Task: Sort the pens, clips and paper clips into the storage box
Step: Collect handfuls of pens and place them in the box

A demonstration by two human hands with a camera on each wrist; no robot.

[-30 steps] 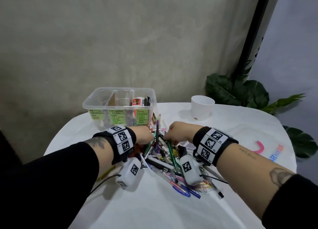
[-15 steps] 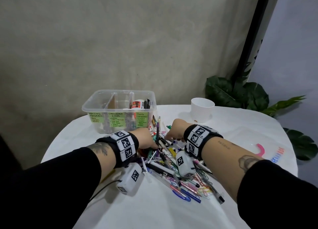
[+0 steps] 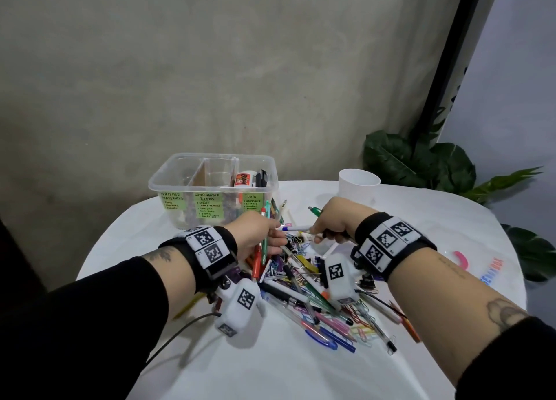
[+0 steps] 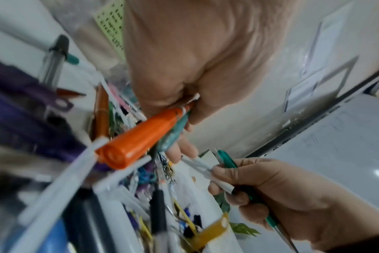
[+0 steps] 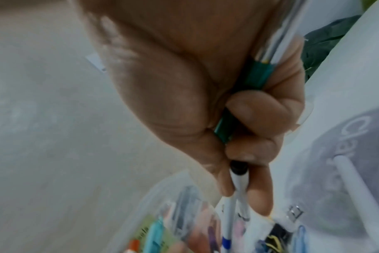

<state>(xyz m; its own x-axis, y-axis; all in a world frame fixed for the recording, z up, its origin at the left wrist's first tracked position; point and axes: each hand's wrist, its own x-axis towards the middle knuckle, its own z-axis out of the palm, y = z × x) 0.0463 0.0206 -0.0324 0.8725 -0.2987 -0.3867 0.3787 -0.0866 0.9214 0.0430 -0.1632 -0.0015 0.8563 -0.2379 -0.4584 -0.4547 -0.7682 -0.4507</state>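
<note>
Both hands are over the pile of pens and clips (image 3: 304, 282) at frame centre, on the white table (image 3: 270, 366).

Left hand (image 3: 255, 234): fingers curled round an orange marker (image 4: 136, 138) and a teal pen (image 4: 173, 135), held together as a bundle; both shafts poke out below the fist. Its fingertips also touch the tip of a white pen (image 3: 293, 227).

Right hand (image 3: 334, 222): fist closed on a green pen (image 5: 240, 101), whose end sticks out at the top of the hand. Thumb and forefinger pinch the white pen, which has a blue band near its far end and bridges the gap between the two hands.

Storage box (image 3: 168, 186): clear, upper left of centre, just behind the pile. Three compartments with green labels; the rightmost holds a glue bottle (image 3: 243, 179).

White cup (image 3: 358, 186) right of the box. Green plant (image 3: 421, 165) at the right edge.
</note>
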